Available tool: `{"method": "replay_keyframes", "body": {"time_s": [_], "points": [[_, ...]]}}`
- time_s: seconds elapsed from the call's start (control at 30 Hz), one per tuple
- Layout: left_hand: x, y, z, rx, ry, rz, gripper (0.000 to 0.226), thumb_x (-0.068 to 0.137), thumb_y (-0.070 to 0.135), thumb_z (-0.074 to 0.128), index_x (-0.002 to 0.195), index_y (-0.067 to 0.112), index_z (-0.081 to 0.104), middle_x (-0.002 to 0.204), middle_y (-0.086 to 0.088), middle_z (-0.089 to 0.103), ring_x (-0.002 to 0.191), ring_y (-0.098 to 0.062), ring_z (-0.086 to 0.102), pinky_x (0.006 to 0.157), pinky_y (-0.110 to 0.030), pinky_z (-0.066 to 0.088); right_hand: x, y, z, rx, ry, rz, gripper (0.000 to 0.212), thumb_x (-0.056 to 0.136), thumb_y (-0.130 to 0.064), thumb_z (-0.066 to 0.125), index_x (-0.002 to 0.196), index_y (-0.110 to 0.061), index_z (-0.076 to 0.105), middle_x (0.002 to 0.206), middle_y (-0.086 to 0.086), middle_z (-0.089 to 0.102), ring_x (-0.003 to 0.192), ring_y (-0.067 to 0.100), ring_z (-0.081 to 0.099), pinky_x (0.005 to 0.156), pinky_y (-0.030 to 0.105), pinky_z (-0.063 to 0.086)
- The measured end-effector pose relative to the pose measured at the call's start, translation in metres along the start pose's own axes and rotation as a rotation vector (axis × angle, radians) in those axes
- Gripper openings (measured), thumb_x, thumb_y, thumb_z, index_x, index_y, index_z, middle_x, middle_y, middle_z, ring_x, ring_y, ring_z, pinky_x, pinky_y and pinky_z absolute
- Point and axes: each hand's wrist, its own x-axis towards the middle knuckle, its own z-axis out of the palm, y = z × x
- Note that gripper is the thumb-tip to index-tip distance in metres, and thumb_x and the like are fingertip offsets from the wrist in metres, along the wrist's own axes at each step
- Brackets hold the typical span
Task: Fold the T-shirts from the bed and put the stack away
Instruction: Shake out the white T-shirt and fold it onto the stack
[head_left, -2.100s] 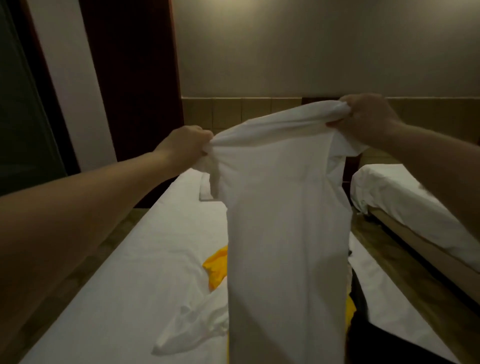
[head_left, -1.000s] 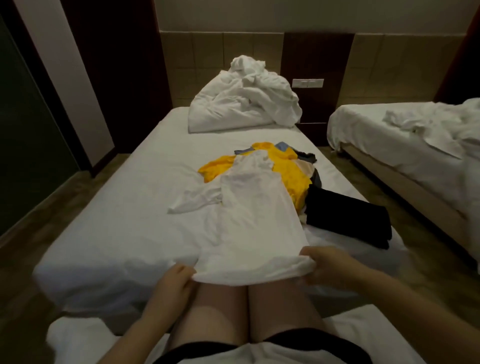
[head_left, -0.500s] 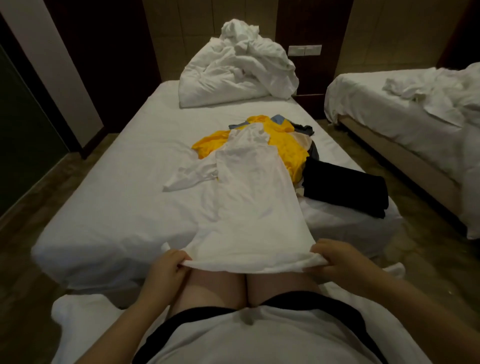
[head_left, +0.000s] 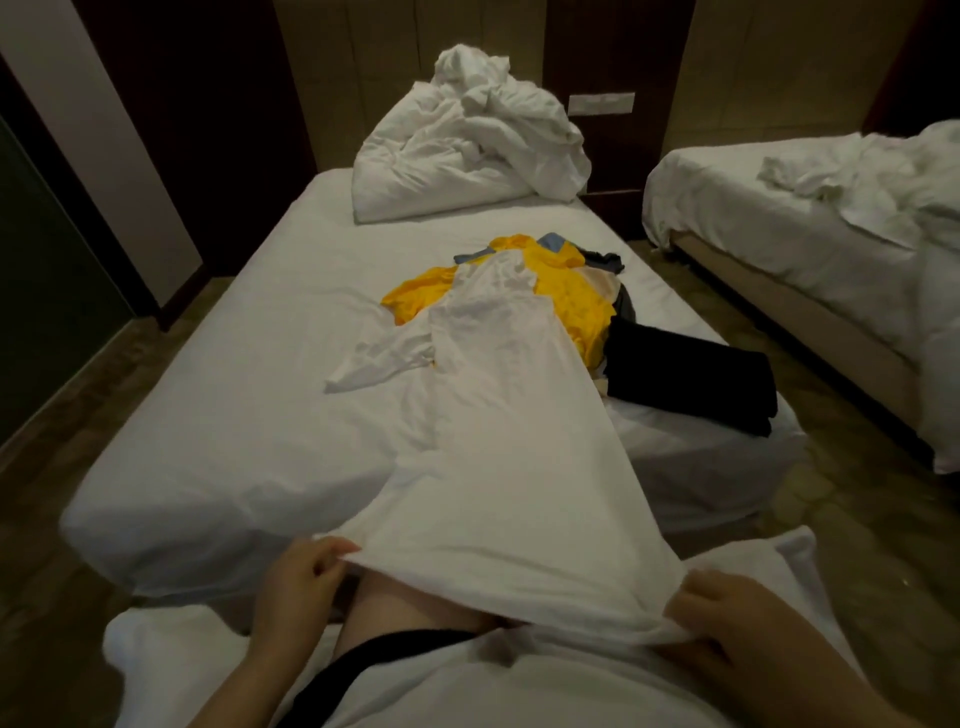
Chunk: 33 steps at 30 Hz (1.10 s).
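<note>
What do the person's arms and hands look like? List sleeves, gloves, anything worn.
The left hand and right hand are bare: no gloves, rings or watch visible. The left forearm and right forearm are uncovered; no sleeve shows.

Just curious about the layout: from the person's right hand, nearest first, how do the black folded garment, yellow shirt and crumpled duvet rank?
1. Black folded garment, right edge of bed.
2. Yellow shirt, mid-bed.
3. Crumpled duvet, far end.

The person wears a white top (head_left: 519, 686); a black band of clothing (head_left: 395, 644) shows just beyond its hem. Forearms (head_left: 244, 680) and thighs (head_left: 410, 608) are bare.
</note>
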Motion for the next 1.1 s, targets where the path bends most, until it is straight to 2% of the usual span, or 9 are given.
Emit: {"method": "replay_keyframes", "body": {"time_s": [0.17,0.23,0.3,0.43,0.57,0.7,0.8,0.97,1.1], "points": [[-0.008,0.008,0.002,-0.225,0.022,-0.154,0.029,0.082,-0.003,0.061,0.072,0.024,0.066,0.067,-0.002,0.067,0.053,-0.005,0.061,0.047,-0.013,0.046,-0.009,0.005,0.002,0.102,-0.109,0.099,0.058,0.091,-0.068,0.015,0.065,-0.044,0.061,0.065,-0.029,0.058,0.056,-0.012,0.052,0.060,0.002,0.042],[-0.009,0.008,0.005,-0.303,-0.036,-0.252,0.027,0.086,0.001,0.059,0.076,0.025,0.065,0.069,-0.008,0.066,0.056,-0.017,0.058,0.051,-0.028,0.051,-0.009,0.000,-0.005,0.235,-0.236,0.186,0.054,0.072,-0.089,0.017,0.064,-0.055,0.058,0.072,-0.033,0.058,0.071,-0.010,0.056,0.071,0.004,0.042],[-0.009,0.009,0.007,-0.348,-0.134,-0.336,0.021,0.087,0.002,0.056,0.082,0.020,0.066,0.058,-0.006,0.059,0.050,-0.021,0.050,0.050,-0.027,0.046,-0.010,-0.004,-0.012,0.273,-0.215,0.156,0.060,0.055,-0.099,0.010,0.068,-0.062,0.056,0.087,-0.038,0.056,0.085,-0.006,0.056,0.076,0.012,0.042],[-0.007,0.017,0.000,-0.506,-0.319,-0.484,0.020,0.088,0.000,0.051,0.089,0.015,0.064,0.050,-0.001,0.048,0.039,-0.011,0.040,0.039,-0.018,0.033,0.024,-0.015,-0.020,0.304,-0.156,0.151,0.073,0.077,-0.085,0.014,0.060,-0.037,0.065,0.065,-0.014,0.062,0.062,0.004,0.059,0.063,0.029,0.049],[-0.004,0.024,-0.013,-0.755,-0.410,-0.651,0.021,0.089,0.001,0.048,0.100,0.012,0.062,0.060,-0.005,0.060,0.046,-0.011,0.054,0.045,-0.019,0.047,0.078,-0.043,-0.011,0.241,-0.185,-0.018,0.072,0.084,-0.075,0.016,0.096,-0.030,0.071,0.091,-0.013,0.065,0.079,0.003,0.059,0.071,0.014,0.042],[-0.003,0.031,-0.017,-1.087,-0.336,-0.791,0.014,0.093,0.011,0.051,0.102,0.011,0.061,0.078,-0.012,0.069,0.065,-0.018,0.067,0.058,-0.024,0.057,0.118,-0.068,0.014,0.365,-0.347,-0.045,0.047,0.093,-0.056,0.037,0.124,-0.028,0.059,0.123,-0.008,0.058,0.108,0.009,0.052,0.091,0.016,0.035],[0.000,0.037,-0.004,-1.225,-0.194,-0.784,0.017,0.093,0.012,0.053,0.110,0.013,0.051,0.098,-0.012,0.061,0.082,-0.021,0.061,0.060,-0.025,0.057,0.135,-0.083,0.035,0.391,-0.379,0.065,0.049,0.094,-0.049,0.045,0.138,-0.029,0.044,0.139,-0.003,0.048,0.122,0.015,0.046,0.102,0.024,0.032],[0.007,0.046,0.013,-1.114,-0.118,-0.743,0.017,0.091,-0.003,0.050,0.079,0.008,0.053,0.069,-0.007,0.053,0.053,-0.010,0.056,0.040,-0.013,0.046,0.125,-0.110,0.058,0.513,-0.330,0.157,0.064,0.092,-0.046,0.052,0.147,-0.026,0.027,0.151,-0.003,0.033,0.137,0.013,0.031,0.108,0.019,0.019],[0.013,0.040,0.020,-0.916,0.069,-0.680,0.016,0.087,-0.004,0.054,0.090,0.007,0.065,0.087,-0.018,0.064,0.077,-0.028,0.059,0.065,-0.031,0.056,0.116,-0.119,0.065,0.453,-0.465,0.041,0.074,0.092,-0.046,0.051,0.150,-0.027,0.009,0.157,0.005,0.012,0.143,0.018,0.012,0.113,0.026,0.011]]}}
